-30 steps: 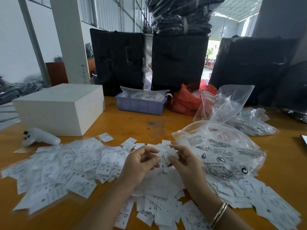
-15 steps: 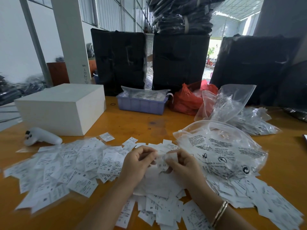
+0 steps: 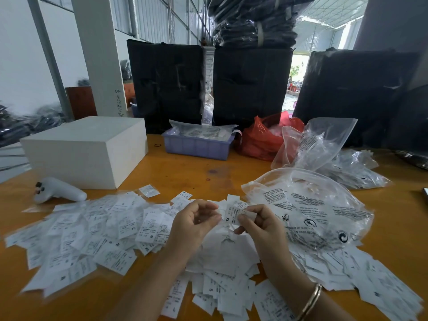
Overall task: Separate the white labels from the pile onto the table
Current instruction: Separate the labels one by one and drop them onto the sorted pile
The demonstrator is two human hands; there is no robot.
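The right hand (image 3: 259, 225) pinches a white label (image 3: 234, 215) marked XL between thumb and fingertips, lifted just above the pile (image 3: 222, 262) near the bench's (image 3: 203, 170) front edge. The left hand (image 3: 194, 223) is beside it, fingers loosely curled, holding nothing I can make out. Separated labels (image 3: 92, 232) spread toward the bench's left edge. A clear printed bag (image 3: 312, 209) lies just right of the hands; a white box (image 3: 85, 149) sits at the back left, a blue tray (image 3: 199, 147) toward the back edge
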